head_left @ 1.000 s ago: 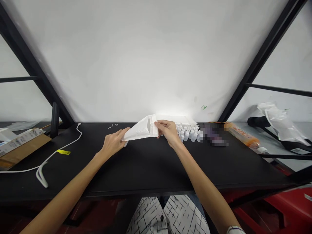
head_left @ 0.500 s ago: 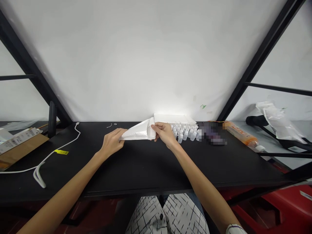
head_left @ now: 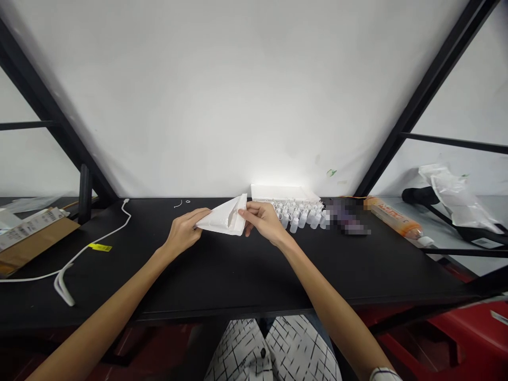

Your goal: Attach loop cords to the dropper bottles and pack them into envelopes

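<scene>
A white padded mailer bag (head_left: 222, 217) is held up over the black table (head_left: 234, 280). My left hand (head_left: 186, 227) grips its left end, the fingers closed around it. At the bag's right end, my right hand (head_left: 264, 219) pinches the edge by the opening, with the thumb on the near side. The bag's mouth gapes a little toward the right; its inside is hidden. Just beyond my right hand stand several small whitish bottles (head_left: 304, 217) in a cluster, partly covered by that hand.
Behind the bottles lies a stack of white bags (head_left: 281, 191) against the wall. An orange-labelled bottle (head_left: 395, 218) lies at the right. On the left are a white cable (head_left: 85, 247) with a yellow tag and a cardboard box (head_left: 35, 241). Black frame posts (head_left: 431, 95) rise at both sides.
The flap end of the mailer bag has been turned, and its mouth now gapes. My right hand has shifted slightly left along the edge; my left hand keeps its grip.
</scene>
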Available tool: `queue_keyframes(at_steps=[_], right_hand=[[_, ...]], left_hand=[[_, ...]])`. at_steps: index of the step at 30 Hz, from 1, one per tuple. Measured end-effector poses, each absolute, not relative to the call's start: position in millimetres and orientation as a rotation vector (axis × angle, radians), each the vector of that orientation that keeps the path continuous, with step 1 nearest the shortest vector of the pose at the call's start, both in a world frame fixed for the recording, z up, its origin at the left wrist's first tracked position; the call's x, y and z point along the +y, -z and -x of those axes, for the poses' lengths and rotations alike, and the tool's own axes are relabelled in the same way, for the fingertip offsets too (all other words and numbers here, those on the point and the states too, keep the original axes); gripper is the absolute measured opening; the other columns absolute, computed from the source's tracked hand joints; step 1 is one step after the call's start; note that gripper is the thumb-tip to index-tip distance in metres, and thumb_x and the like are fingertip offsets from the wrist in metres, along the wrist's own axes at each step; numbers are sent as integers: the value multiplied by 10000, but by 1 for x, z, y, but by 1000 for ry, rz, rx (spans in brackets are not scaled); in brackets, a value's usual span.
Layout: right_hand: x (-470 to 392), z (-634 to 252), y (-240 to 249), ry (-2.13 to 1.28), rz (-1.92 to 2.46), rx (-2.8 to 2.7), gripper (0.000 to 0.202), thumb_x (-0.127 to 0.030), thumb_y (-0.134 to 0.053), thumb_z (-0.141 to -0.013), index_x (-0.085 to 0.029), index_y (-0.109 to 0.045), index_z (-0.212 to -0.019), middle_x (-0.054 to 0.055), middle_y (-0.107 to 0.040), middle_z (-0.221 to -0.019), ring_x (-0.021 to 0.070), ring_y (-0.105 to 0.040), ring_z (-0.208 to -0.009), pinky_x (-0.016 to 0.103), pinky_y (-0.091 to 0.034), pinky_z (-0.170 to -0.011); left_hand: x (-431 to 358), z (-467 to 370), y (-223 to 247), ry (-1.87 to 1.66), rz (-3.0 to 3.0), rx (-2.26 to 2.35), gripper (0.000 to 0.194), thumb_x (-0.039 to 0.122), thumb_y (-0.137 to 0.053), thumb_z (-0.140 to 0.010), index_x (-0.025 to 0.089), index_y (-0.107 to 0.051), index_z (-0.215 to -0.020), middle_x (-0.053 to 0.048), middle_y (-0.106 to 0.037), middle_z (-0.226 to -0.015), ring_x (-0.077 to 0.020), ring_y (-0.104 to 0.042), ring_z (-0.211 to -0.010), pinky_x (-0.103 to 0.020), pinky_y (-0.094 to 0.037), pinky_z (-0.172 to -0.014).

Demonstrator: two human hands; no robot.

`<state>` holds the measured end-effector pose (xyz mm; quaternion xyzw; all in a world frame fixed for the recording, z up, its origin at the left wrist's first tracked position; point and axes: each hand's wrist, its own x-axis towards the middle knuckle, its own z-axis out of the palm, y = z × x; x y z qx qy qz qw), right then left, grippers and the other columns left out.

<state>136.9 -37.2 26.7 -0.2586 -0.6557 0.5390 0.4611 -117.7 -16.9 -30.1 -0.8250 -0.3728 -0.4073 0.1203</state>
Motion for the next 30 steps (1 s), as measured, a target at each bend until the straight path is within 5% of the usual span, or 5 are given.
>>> queue_keyframes(at_steps=[10, 14, 17, 24, 30], right_hand=[[-28, -152, -36, -888, 863, -1407, 399, -528, -607, -814, -185, -646, -1015, 46, -697, -852, 115, -643, -508, 207, -453, -425], [-16, -187, -41, -639, 941, -1264, 369, -502, -583, -825, -172, -630, -985, 49, -685, -847, 115, -632, -516, 211, -452, -431], [-2, -220, -42, -511, 1070, -1287, 356, -453, -566, -829, -154, -632, -1011, 76, -693, -888, 152, -666, -590, 226, -473, -450], [62, -281, -63, -124, 1814, -2001, 296, -163, -524, -826, -162, -699, -1064, 92, -713, -1086, 225, -647, -1051, 305, -516, -856], [99, -298, -59, -310, 1902, -2296, 432, -100, -718, -644, -189, -729, -1067, 71, -686, -1190, 250, -647, -1056, 295, -519, -860]], left_hand=[[19, 134, 17, 960, 2126, -1432, 374, 190, -452, -877, 198, -626, -1207, -82, -657, -1217, -245, -647, -1050, -332, -537, -850], [54, 136, 20, 682, 2196, -1486, 540, 178, -469, -845, 135, -479, -1383, -167, -530, -1368, -308, -517, -1241, -416, -436, -1008], [68, 130, 38, 439, 2273, -1531, 605, 369, -518, -872, 157, -428, -1431, -193, -385, -1486, -385, -312, -1387, -545, -280, -1096], [86, 122, 58, 234, 2294, -1673, 711, 613, -339, -918, 165, -365, -1471, -197, -367, -1496, -400, -247, -1410, -589, -220, -1087], [102, 119, 54, 301, 2225, -1788, 918, 735, -335, -845, 82, -297, -1489, -259, -360, -1476, -451, -254, -1386, -639, -171, -1071]])
